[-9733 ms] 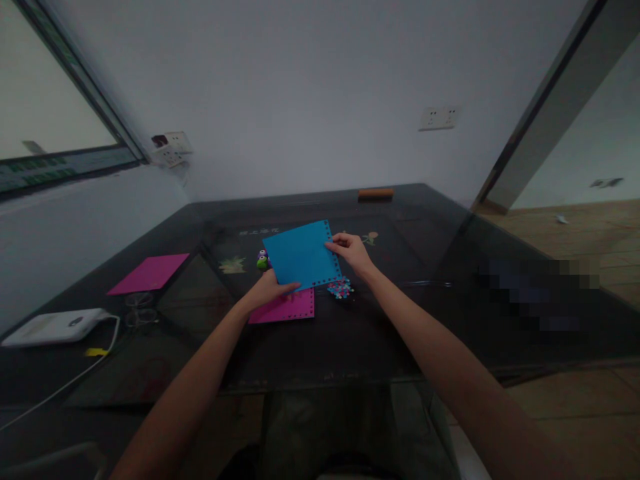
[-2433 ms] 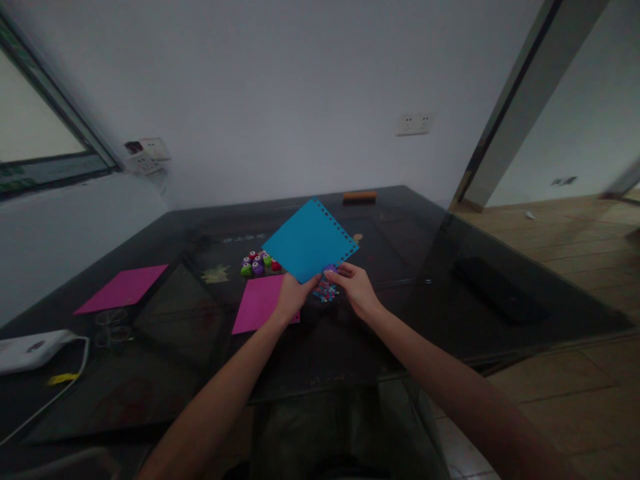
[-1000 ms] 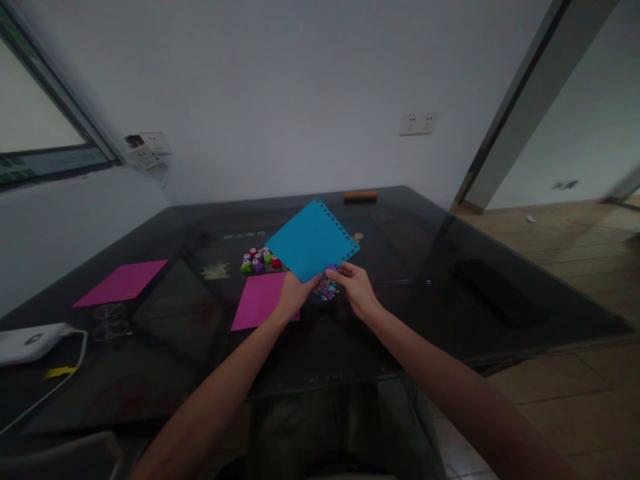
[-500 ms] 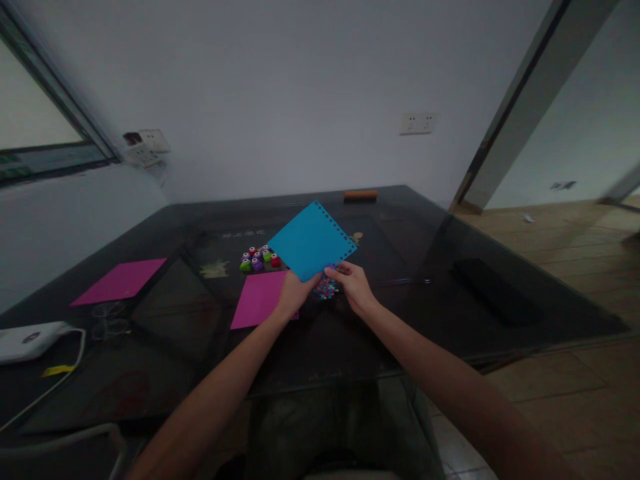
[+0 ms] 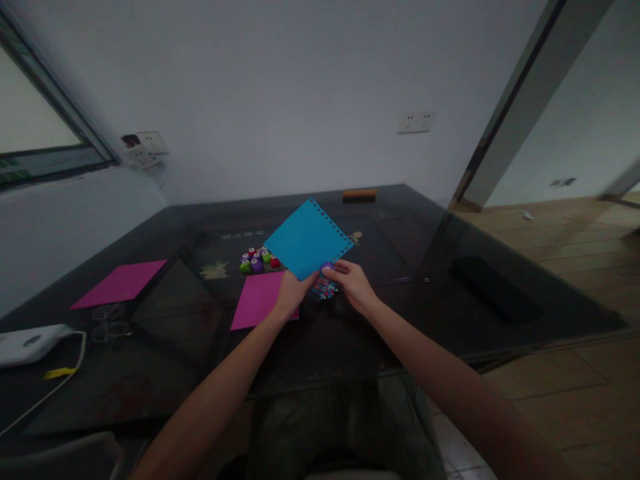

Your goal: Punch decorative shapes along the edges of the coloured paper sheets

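A blue sheet of paper [image 5: 306,239] with a row of small punched holes along its right edge is held up at a tilt over the table. My left hand [image 5: 293,291] is closed on its near corner. In the closed fingers of my right hand [image 5: 354,281] is a small purple craft punch [image 5: 327,267], at the sheet's lower right edge. Below my fingertips lies a heap of tiny coloured paper cutouts [image 5: 326,291]. A pink sheet [image 5: 256,301] lies partly under my left hand. Behind it stands a cluster of several small green, purple and red craft punches [image 5: 256,260].
On the dark table [image 5: 320,360], another pink sheet [image 5: 123,283] lies at left, near a white power strip [image 5: 33,343] with a cable. A black case [image 5: 493,287] rests at right. At the back is an orange-brown bar [image 5: 360,194] against the wall.
The blue sheet has shifted slightly to the left. The purple punch shows more clearly between my fingers; both hands keep their holds.
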Motion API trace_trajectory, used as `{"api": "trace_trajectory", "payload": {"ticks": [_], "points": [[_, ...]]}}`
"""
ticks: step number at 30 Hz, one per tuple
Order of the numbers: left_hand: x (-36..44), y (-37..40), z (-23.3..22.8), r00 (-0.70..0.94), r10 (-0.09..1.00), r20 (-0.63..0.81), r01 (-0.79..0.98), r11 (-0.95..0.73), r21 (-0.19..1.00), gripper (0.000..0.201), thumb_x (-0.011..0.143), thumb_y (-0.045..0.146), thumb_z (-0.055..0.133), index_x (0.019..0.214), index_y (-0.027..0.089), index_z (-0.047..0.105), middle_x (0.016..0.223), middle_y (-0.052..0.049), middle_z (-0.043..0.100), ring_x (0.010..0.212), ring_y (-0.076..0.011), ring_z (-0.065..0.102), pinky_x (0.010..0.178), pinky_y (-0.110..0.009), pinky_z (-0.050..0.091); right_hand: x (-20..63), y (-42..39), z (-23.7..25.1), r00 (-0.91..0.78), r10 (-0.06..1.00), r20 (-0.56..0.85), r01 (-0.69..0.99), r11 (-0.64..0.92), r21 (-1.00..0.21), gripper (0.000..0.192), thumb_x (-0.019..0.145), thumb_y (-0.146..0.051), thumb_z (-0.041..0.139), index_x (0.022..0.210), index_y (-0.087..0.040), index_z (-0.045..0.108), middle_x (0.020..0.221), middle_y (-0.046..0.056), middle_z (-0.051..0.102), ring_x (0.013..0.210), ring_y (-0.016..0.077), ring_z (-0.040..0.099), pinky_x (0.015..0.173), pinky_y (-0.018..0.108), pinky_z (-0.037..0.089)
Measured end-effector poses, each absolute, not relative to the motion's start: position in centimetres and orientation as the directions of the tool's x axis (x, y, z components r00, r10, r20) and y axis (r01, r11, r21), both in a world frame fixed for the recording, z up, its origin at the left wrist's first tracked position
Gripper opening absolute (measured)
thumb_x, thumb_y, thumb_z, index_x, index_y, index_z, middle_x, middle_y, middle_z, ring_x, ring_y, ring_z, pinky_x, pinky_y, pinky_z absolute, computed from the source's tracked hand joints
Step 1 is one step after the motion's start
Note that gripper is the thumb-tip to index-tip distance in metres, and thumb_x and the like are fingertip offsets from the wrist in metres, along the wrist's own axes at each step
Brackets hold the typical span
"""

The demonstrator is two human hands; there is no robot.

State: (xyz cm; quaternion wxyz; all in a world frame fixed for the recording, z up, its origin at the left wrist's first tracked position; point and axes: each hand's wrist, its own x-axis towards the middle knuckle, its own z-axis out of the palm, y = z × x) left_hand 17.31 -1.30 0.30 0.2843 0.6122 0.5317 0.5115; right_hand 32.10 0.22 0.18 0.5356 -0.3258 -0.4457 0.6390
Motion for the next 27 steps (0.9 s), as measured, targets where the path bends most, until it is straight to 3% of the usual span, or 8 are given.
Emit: {"api": "trace_trajectory", "payload": {"ticks": [8, 15, 27], "points": [[17.1, -1.1, 0.1, -0.138, 0.935, 0.328, 0.320, -0.271, 0.908, 0.026, 0.071, 0.033, 0.066, 0.087, 0.013, 0.066, 0.089, -0.010, 0.072, 0.079, -0.0236, 0.067, 0.072, -0.032, 0.052, 32.3, 0.3, 0.2, -0.227, 0.973, 0.050, -0.387, -0.043, -0.921, 0.031, 0.052, -0.030, 0.082, 0.075, -0.018, 0.065, 0.072, 0.002, 0.067, 0.069, 0.0169, 0.062, 0.073, 0.034, 0.050], [17.0, -1.3, 1.1, -0.171, 0.941, 0.291, 0.249, -0.244, 0.937, 0.021, 0.071, 0.033, 0.065, 0.077, 0.013, 0.065, 0.068, -0.006, 0.071, 0.058, -0.0200, 0.065, 0.059, -0.030, 0.052, 32.7, 0.4, 0.4, -0.300, 0.954, 0.026, -0.389, -0.097, -0.916, 0.029, 0.060, -0.031, 0.079, 0.083, -0.018, 0.068, 0.081, 0.004, 0.070, 0.075, 0.0157, 0.064, 0.076, 0.030, 0.049], [16.3, -1.1, 1.3, -0.192, 0.933, 0.304, 0.247, -0.254, 0.935, 0.019, 0.073, 0.034, 0.063, 0.075, 0.015, 0.066, 0.069, -0.006, 0.071, 0.058, -0.0194, 0.065, 0.061, -0.029, 0.051, 33.7, 1.1, 0.2, -0.423, 0.906, -0.033, -0.367, -0.205, -0.907, 0.031, 0.080, -0.044, 0.059, 0.081, -0.014, 0.065, 0.083, 0.011, 0.071, 0.076, 0.0184, 0.067, 0.081, 0.035, 0.051]]}}
